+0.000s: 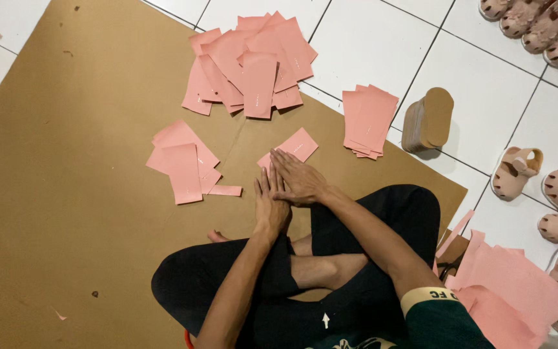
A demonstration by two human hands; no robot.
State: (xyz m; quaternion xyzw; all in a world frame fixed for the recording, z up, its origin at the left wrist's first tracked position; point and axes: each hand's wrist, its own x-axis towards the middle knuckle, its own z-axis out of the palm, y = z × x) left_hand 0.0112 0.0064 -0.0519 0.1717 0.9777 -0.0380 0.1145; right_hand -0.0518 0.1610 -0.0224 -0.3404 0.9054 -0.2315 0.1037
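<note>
- Two flat, open hands, left hand [271, 208] and right hand [298, 181], overlap, pressing a pink card [290, 148] onto the brown cardboard sheet [66, 194].
- Bare cardboard lies leftward; pink stacks [250, 64] and sandals [515, 171] crowd ahead and right.

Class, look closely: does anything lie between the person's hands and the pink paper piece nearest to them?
Nothing visible does: the right hand already overlaps the pink rectangular paper piece, with the left hand beside it.

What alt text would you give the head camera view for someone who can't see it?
A person sits cross-legged on brown cardboard, the right hand laid over the left hand, pressing a pink paper piece flat. More pink piles lie around, with a stack of tan insoles and pink sandals on white tiles.
</note>
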